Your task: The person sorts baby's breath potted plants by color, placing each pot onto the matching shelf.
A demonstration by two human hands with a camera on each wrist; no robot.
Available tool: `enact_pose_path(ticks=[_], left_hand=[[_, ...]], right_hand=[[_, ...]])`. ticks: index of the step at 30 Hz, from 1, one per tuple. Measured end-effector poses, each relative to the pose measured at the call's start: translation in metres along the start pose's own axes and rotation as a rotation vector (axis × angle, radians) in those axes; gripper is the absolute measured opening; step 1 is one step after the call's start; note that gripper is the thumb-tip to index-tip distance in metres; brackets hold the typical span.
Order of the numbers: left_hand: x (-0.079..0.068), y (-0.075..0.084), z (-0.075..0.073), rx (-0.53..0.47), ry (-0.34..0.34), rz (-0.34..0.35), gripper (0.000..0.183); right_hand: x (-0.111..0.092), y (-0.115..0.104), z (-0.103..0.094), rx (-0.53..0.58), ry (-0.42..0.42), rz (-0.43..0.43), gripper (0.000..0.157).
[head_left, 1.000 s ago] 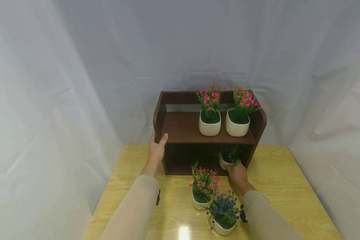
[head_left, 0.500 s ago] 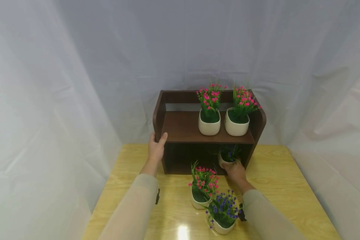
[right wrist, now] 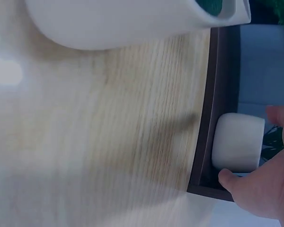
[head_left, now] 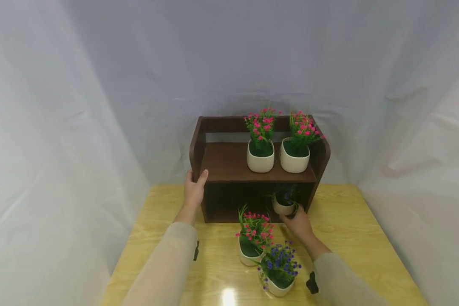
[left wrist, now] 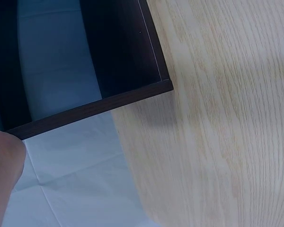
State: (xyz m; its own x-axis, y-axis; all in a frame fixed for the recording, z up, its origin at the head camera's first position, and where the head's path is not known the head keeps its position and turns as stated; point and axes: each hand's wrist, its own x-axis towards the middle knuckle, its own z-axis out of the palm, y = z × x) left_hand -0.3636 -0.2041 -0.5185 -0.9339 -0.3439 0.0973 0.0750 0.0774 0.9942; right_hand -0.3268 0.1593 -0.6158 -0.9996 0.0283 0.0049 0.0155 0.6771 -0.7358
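A dark brown two-tier wooden shelf (head_left: 222,163) stands on the table. My left hand (head_left: 194,193) grips its left side panel, thumb at the front edge; in the left wrist view only part of that hand (left wrist: 4,165) shows. In the lower tier at the right is a white pot (head_left: 283,207) of blue flowers, mostly shadowed. My right hand (head_left: 300,223) is beside it with thumb and fingers spread. The right wrist view has this pot (right wrist: 237,142) upright on the lower board, the thumb near one side and a finger near the rim.
Two white pots of pink flowers (head_left: 260,162) (head_left: 294,162) stand on the upper tier. In front of the shelf are a pink-flowered pot (head_left: 249,257) and a blue-flowered pot (head_left: 279,289) on the wooden table (head_left: 348,238). White sheeting (head_left: 229,55) hangs behind.
My right hand has drawn slightly back and right from the blue-flowered pot, and its fingers have loosened. The left hand keeps its grip. The head view has shifted slightly.
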Motion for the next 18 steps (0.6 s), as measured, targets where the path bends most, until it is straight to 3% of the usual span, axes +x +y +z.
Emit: enact_pose_path(ticks=[8,18], left_hand=[[0.0,-0.002,-0.001,-0.017,0.005,0.008,0.057],[0.001,-0.001,-0.001,-0.001,-0.01,-0.01,0.063]], right_hand=[[-0.027,0.006,-0.012,0.071,-0.064,0.022,0.098],[-0.068,-0.009,-0.03,0.206,-0.052,0.035,0.088]])
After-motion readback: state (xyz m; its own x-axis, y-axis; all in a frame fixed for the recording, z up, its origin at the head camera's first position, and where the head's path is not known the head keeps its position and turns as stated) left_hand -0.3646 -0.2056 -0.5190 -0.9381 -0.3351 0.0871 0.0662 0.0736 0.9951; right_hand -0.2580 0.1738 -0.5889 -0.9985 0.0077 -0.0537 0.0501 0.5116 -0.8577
